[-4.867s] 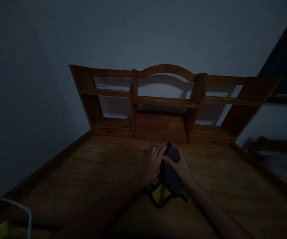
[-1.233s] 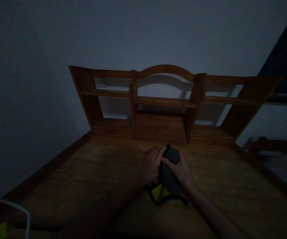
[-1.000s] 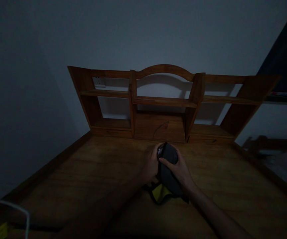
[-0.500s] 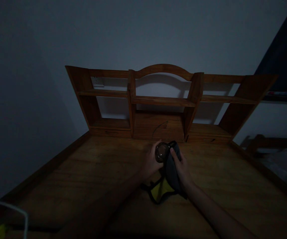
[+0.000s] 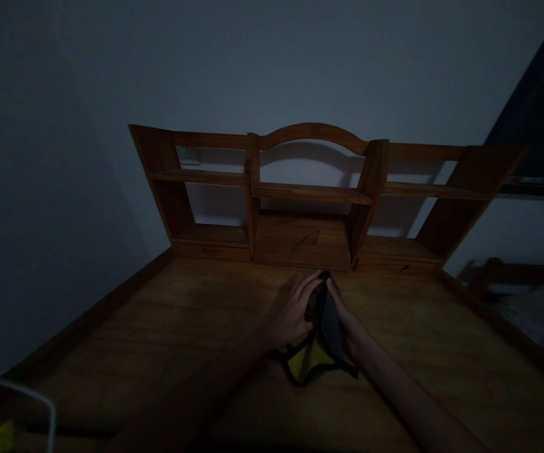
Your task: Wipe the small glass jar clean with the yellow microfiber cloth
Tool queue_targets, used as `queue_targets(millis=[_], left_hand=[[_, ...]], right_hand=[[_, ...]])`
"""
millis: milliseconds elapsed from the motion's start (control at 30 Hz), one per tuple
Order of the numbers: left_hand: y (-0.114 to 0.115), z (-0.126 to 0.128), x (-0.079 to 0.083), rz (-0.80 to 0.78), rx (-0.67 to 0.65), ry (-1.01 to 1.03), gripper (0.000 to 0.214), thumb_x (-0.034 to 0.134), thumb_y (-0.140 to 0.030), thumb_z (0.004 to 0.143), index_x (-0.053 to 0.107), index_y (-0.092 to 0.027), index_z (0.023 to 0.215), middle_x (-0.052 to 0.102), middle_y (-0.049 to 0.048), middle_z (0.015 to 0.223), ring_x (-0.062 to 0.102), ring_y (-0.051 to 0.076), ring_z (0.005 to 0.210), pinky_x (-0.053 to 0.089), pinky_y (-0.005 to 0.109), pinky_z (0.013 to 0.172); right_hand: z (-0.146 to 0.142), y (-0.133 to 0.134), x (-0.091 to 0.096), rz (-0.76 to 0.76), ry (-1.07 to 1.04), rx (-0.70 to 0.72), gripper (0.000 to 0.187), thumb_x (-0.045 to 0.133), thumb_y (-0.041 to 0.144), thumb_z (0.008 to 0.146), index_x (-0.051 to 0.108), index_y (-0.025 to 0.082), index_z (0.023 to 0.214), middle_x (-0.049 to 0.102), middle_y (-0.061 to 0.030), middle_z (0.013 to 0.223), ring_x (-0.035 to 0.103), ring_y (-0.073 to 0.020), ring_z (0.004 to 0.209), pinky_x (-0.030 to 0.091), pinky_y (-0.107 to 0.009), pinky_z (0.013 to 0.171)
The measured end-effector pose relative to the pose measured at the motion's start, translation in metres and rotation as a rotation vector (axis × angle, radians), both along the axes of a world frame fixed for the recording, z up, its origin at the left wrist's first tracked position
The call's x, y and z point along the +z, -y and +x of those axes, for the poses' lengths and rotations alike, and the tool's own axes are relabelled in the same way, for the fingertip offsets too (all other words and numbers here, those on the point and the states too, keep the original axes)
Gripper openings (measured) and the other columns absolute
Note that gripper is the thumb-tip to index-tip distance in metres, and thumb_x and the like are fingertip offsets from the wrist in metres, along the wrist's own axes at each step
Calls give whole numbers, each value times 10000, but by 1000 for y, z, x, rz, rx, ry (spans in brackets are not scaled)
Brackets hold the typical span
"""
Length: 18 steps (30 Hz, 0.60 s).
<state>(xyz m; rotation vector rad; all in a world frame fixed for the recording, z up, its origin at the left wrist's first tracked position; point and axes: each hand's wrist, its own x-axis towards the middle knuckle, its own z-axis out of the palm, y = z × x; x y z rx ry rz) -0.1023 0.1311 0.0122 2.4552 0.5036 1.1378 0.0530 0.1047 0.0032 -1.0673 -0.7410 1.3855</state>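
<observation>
My left hand (image 5: 295, 314) is closed around a small dark glass (image 5: 311, 309), likely a cup or jar, mostly hidden by the fingers. My right hand (image 5: 346, 314) grips a grey and yellow cloth (image 5: 331, 327) with black edging and presses it against the glass's right side. The cloth's yellow face (image 5: 308, 363) hangs below, between my wrists, near the tabletop. Both hands meet over the middle of the wooden desk (image 5: 196, 314). The dim light hides how far the cloth wraps the glass.
A wooden shelf unit (image 5: 310, 192) with several compartments stands along the desk's back edge, against the wall. A white cable or tube (image 5: 29, 393) and a yellow object (image 5: 2, 435) are at the lower left. Raised wooden edging (image 5: 503, 324) runs down the right side.
The glass has turned so its round opening no longer faces me. My left fingers have moved over it toward the cloth, and my hands are closer together.
</observation>
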Motion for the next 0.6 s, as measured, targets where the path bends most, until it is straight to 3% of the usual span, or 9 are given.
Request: queue_targets(millis=[200,433,600], left_hand=[[0,1,-5,57,63,-98,892,483,-34,665,178,-187,1489,227,94,1545,230,225,1415,221,449,1175],[-3,2,-10,83,99,-65,796,540,-137,776,184,-179,1486,269,101,1528,269,216,1399,258,415,1169],[-8,3,-15,-3,150,7,711,581,-212,812,268,-198,1450,367,106,1468,355,225,1352,311,425,1140]], right_hand=[[1,-3,-9,58,179,-54,545,663,596,763,628,227,1162,712,-43,983,677,-212,792,542,-277,644],[-3,0,-6,173,377,-86,568,698,531,757,561,214,1208,667,-60,1134,645,-224,995,525,-308,819],[-8,6,5,217,454,-84,615,764,463,704,532,200,1210,660,-67,1131,634,-221,1012,506,-322,873]])
